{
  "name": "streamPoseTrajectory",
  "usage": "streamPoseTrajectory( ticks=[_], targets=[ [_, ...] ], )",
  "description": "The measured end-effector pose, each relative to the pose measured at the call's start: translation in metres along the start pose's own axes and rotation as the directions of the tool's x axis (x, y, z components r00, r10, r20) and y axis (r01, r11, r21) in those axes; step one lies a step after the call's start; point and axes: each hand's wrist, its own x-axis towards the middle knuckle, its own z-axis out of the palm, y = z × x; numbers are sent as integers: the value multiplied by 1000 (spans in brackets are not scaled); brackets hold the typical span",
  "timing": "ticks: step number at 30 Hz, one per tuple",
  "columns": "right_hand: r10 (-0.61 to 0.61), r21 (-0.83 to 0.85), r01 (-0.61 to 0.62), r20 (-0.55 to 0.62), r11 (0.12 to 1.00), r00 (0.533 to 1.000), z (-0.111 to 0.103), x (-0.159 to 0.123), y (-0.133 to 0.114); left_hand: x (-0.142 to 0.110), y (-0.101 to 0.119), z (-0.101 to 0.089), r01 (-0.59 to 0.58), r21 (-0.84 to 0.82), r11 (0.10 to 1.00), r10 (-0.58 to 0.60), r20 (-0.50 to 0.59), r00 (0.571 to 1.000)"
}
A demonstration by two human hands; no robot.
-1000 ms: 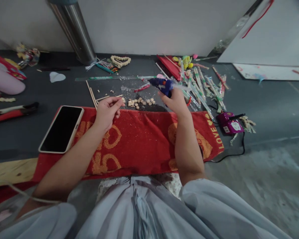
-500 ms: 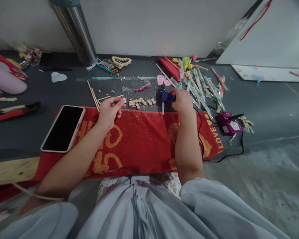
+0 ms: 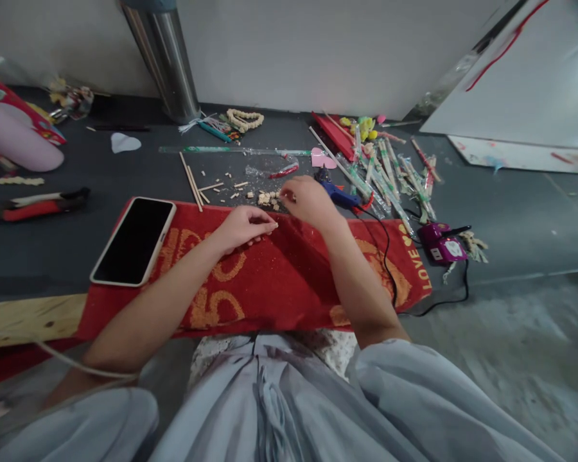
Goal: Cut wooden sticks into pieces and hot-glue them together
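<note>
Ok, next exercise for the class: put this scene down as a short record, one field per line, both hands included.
Left hand: over the red towel, pinching a small pale piece
Right hand: beside the pale bits; whether it holds one is unclear
Blue glue gun: on the grey table, out of both hands
Phone: at the towel's left end, screen dark
Steel flask: upright, near the wall

The phone [image 3: 133, 242] lies on the towel [image 3: 289, 282], left of the glue gun [image 3: 340, 194]
</note>
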Motion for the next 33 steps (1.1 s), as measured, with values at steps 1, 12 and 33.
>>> streamPoseTrajectory(
  ticks=[1, 12, 33],
  targets=[
    [-32, 10, 32, 36, 999, 999, 5, 4, -7, 0, 0, 0, -1, 1, 1000, 1, -7, 1000],
    [-91, -12, 93, 129, 996, 987, 22, 16, -14, -2, 7, 2, 24, -19, 1000, -24, -36, 999],
    [-8, 772, 212, -258, 599, 966, 22, 5, -1, 5, 3, -6, -179, -155, 972, 116, -344, 932]
  ],
)
